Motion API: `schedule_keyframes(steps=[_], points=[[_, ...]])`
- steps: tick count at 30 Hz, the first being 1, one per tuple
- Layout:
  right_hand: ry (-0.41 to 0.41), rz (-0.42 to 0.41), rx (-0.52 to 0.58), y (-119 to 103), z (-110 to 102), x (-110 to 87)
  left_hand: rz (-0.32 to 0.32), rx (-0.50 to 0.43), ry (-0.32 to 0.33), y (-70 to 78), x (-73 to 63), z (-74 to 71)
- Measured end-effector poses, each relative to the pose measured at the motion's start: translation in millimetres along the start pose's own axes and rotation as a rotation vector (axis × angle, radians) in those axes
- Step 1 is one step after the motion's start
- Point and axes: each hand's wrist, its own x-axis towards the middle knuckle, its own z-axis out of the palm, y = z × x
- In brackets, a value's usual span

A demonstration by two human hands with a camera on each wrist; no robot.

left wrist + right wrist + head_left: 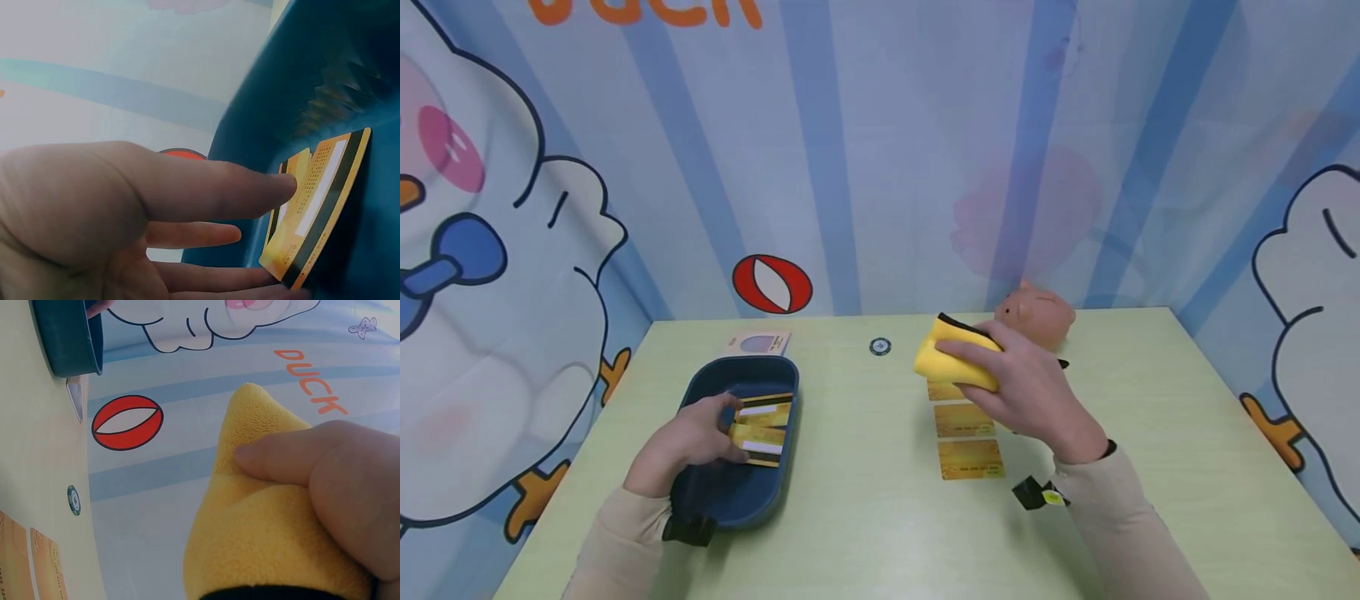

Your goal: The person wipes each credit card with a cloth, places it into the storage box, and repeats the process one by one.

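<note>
My left hand [703,429] reaches into a dark blue bin [726,504]. Two gold bank cards lie inside, dark stripes and white strips facing up: the upper card [773,412] and the lower card [752,437]. In the left wrist view, the thumb extends across the cards and the fingertips sit by their lower edge, spread apart from the thumb. A folded yellow cloth [951,362] with a black edge is gripped by my right hand [1030,392], thumb pressed into its fluffy side. It is held over a column of gold cards [970,460] on the table.
A pink piggy bank [1037,315] stands at the back right, behind the right hand. A small round poker chip [880,346] lies at the back middle. Behind the bin is a flat pale pink item [760,342]. A printed blue-striped curtain [887,167] borders the table [865,500].
</note>
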Motion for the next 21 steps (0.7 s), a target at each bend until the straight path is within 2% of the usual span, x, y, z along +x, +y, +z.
schedule_keyframes(steps=[6,10,12,15,18,21], points=[[0.004,-0.007,-0.001,0.1,0.6,0.2,0.004,0.125,0.029,0.6,0.6,-0.9],[0.008,-0.008,0.0,0.3,0.2,0.0,0.056,0.163,0.109,9.1,-3.4,-1.7],[0.009,-0.008,0.001,0.6,-0.2,0.2,0.094,0.159,0.172,18.7,-7.5,-0.6],[0.013,-0.006,-0.002,1.4,-1.0,-0.1,0.167,0.105,0.242,39.7,-14.1,5.3],[0.022,-0.009,-0.002,2.1,-1.5,-0.3,0.252,0.034,0.264,63.6,-19.6,14.6],[0.033,-0.012,0.002,2.7,-1.7,-0.6,0.349,-0.006,0.255,85.4,-21.6,28.3]])
